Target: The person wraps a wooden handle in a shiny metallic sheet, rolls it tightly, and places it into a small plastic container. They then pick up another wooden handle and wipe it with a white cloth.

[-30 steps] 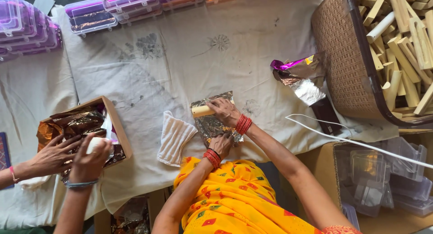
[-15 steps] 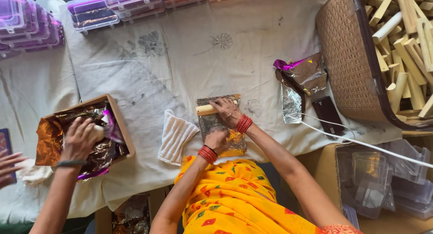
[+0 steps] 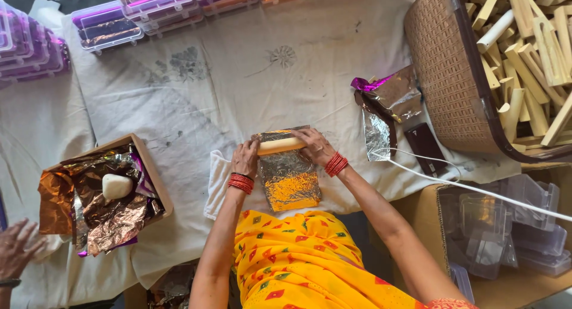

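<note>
My left hand [image 3: 245, 157] and my right hand [image 3: 313, 146] each grip one end of a pale yellow bar [image 3: 280, 146]. The bar lies crosswise on the far edge of a sheet of foil [image 3: 289, 178], silver with a gold patch near me. The foil rests on the white cloth [image 3: 238, 82] that covers the table. Red bangles ring both my wrists. A folded white towel [image 3: 215, 184] lies just left of the foil, under my left forearm.
A wicker basket [image 3: 450, 82] of pale bars stands at the right. Loose foil sheets [image 3: 387, 103] and a dark phone [image 3: 424, 146] with a white cable lie beside it. A cardboard box [image 3: 152, 172] of foil holds a white lump [image 3: 117, 186]. Another person's hand [image 3: 18, 249] is at bottom left. Clear plastic cases [image 3: 113, 24] line the far edge.
My hands now both hold the bar's ends over the foil. The other person's hands have left the cardboard box and drawn back to the left; a white lump now lies in it.
</note>
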